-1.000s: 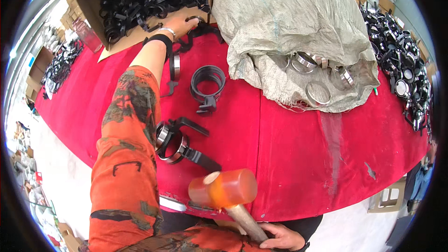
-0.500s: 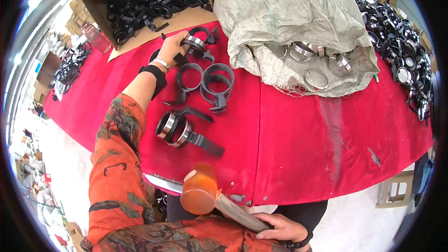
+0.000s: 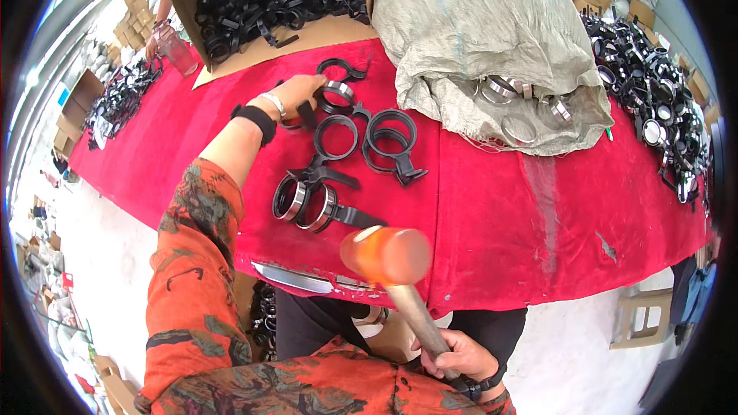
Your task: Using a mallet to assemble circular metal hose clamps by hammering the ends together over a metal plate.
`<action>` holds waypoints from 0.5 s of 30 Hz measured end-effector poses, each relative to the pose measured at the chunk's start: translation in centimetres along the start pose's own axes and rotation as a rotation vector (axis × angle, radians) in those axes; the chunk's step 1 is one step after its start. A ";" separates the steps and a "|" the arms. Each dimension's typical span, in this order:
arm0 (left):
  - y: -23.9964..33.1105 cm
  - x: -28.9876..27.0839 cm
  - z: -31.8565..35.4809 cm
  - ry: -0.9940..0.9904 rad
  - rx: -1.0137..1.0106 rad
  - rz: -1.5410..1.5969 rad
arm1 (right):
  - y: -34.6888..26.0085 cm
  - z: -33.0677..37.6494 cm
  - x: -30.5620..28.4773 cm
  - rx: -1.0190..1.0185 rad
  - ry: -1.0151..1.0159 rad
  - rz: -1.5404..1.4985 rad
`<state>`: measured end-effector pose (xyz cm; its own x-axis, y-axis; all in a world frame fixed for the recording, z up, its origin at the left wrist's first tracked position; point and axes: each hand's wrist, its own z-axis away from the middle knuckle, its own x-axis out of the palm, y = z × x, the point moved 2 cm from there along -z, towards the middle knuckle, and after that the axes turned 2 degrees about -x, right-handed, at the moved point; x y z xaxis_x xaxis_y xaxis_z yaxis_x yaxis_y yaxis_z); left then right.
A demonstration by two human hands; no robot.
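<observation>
My left hand is closed on a black plastic ring clamp with a silver metal band in it, on the red cloth. My right hand grips the wooden handle of a mallet near my waist. The mallet's translucent orange head is raised at the table's near edge, slightly blurred. Nearer me than the left hand, two black clamps with silver bands stand side by side. Plain black ring clamps lie to the right of that hand, some overlapping. Another black ring clamp lies just beyond it.
A cardboard box full of black clamps stands at the back. Beside it, a woven sack spills silver rings. Heaps of parts lie at the far right and far left. A clear pinkish bottle stands near the box.
The mallet has risen up and to the right from my lap, and my right hand's fingers have wrapped round its handle. My left hand stays at the same clamp. The whole view has shifted slightly.
</observation>
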<state>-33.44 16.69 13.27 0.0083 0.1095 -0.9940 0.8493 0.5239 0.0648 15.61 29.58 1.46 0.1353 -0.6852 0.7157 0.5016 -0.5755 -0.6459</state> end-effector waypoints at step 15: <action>-4.8 2.7 -4.6 0.185 -0.063 -0.126 | -1.4 -1.4 -0.5 -0.059 0.060 -0.103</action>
<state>-39.89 18.39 10.64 -0.1977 0.1893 -0.9618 0.8031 0.5939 -0.0482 13.63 30.04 1.64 0.0335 -0.6453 0.7632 0.4591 -0.6683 -0.5853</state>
